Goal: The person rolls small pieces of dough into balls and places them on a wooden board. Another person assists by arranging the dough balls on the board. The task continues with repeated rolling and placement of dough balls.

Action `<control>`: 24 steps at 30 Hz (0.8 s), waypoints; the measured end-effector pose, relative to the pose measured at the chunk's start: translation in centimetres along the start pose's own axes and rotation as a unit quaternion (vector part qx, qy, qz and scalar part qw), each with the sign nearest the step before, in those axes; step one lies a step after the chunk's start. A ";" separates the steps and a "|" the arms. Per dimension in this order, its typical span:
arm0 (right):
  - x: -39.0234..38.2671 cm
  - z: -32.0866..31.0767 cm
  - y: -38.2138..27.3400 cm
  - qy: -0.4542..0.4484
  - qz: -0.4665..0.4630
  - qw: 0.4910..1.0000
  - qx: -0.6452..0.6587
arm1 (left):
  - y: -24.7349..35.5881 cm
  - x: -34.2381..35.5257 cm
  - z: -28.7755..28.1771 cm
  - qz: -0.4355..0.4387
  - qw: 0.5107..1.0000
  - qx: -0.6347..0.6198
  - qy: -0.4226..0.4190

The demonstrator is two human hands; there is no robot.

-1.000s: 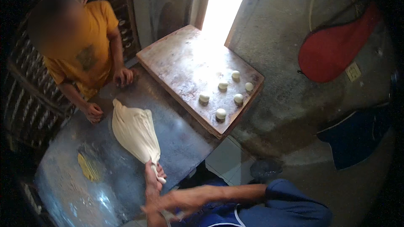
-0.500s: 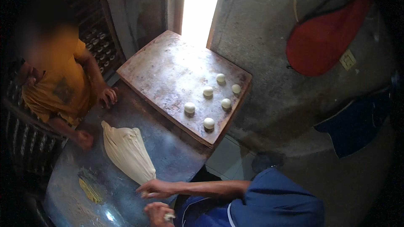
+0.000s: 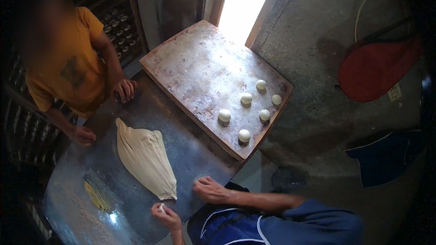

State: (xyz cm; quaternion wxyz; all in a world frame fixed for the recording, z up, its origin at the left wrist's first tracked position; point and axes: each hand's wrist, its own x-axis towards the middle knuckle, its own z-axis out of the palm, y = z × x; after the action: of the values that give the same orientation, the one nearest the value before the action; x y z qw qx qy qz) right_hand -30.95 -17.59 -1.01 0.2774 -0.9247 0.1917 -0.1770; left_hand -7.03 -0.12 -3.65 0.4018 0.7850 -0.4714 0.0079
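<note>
A pale, creased mass of dough [image 3: 147, 163] lies stretched on the metal-topped table [image 3: 127, 224]. My left hand [image 3: 165, 215] is closed on a small lump of dough [image 3: 161, 207] just below the mass's narrow near end. My right hand [image 3: 210, 189] is at the tabletop to the right of that end, palm down, fingers loosely bent and apart, with nothing visible in it. A yellow greasy smear [image 3: 95, 195] lies left of the big dough mass.
A raised board [image 3: 190, 59] at the back carries several dough balls [image 3: 246, 98]. A co-worker [image 3: 72, 68] in orange stands at the left, hands at the table edge. A red bag [image 3: 377, 68] hangs on the right wall above dark blue cloth [image 3: 381, 156].
My left hand first gripped the dough's end and now is apart from it with a small lump. My right hand crossed over the left, then moved up and rightward onto the tabletop.
</note>
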 end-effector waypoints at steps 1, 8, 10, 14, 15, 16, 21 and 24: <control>-1.6 -1.9 2.0 -0.034 -0.057 0.996 0.051 | -0.1 -1.3 -1.5 0.075 0.997 0.012 -0.029; 8.3 -2.5 0.1 0.133 0.059 0.987 -0.070 | 1.4 4.4 0.6 -0.142 0.989 0.026 0.026; 2.6 -2.0 0.1 0.005 0.082 0.992 0.097 | 2.0 1.4 -0.9 -0.043 0.998 0.029 -0.028; 3.6 -8.6 5.7 -0.039 0.056 0.998 -0.006 | -4.1 3.4 -5.9 -0.077 0.996 0.027 -0.034; 6.2 -8.4 6.6 0.074 0.034 0.996 -0.029 | -4.9 4.7 -5.7 -0.130 0.991 0.038 -0.017; 8.6 -6.7 4.7 0.088 0.059 0.993 -0.053 | -3.6 5.0 -4.6 -0.152 0.988 0.029 0.009; 1.6 -1.4 2.8 -0.023 0.101 0.990 0.095 | 1.4 0.6 -2.8 -0.024 0.999 0.026 -0.018; 2.7 -6.9 7.4 -0.078 0.094 0.992 0.042 | -1.5 2.0 -7.3 -0.009 0.997 0.023 -0.073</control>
State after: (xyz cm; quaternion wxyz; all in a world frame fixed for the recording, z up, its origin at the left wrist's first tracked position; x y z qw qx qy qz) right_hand -33.52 -27.60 0.66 0.3453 -0.9011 0.2483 -0.0851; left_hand -2.09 3.41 1.11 0.3478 0.7969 -0.4922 -0.0421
